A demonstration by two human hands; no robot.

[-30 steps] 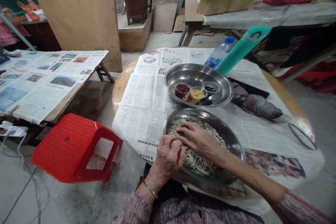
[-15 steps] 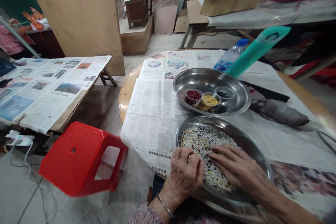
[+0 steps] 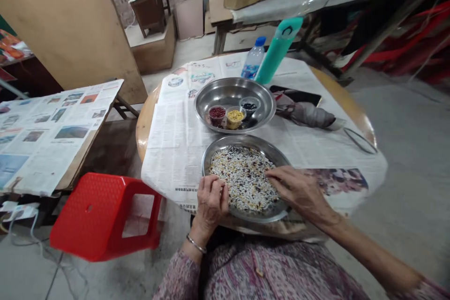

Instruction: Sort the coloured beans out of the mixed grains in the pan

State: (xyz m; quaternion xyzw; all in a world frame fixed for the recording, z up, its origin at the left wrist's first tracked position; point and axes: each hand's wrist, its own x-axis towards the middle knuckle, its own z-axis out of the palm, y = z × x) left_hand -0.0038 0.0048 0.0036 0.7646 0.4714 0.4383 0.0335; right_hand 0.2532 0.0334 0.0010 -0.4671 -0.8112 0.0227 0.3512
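A round steel tray (image 3: 272, 146) stands at the table's near side, holding a spread of mixed white, black and yellow grains (image 3: 242, 173). At its near left rim rests my left hand (image 3: 210, 200), fingers curled closed; whatever is inside them is hidden. My right hand (image 3: 300, 191) reaches over the right rim, fingertips pinched together at the grains, with any held piece too small to name. Behind the tray, a larger steel basin (image 3: 260, 119) contains a cup of red beans (image 3: 217, 113), a cup of yellow kernels (image 3: 235, 116) and a cup of black beans (image 3: 249, 105).
Newspaper (image 3: 168, 150) covers the round table. A water bottle (image 3: 252, 59) and a teal bottle-shaped object (image 3: 279, 49) stand behind the basin; a folded grey umbrella (image 3: 309, 113) lies right of it. A red stool (image 3: 105, 215) stands at the left.
The view has swung to the right and shows more of my lap. My right fingers, earlier laid flat over the grains, are now drawn together. My left hand stays at the rim.
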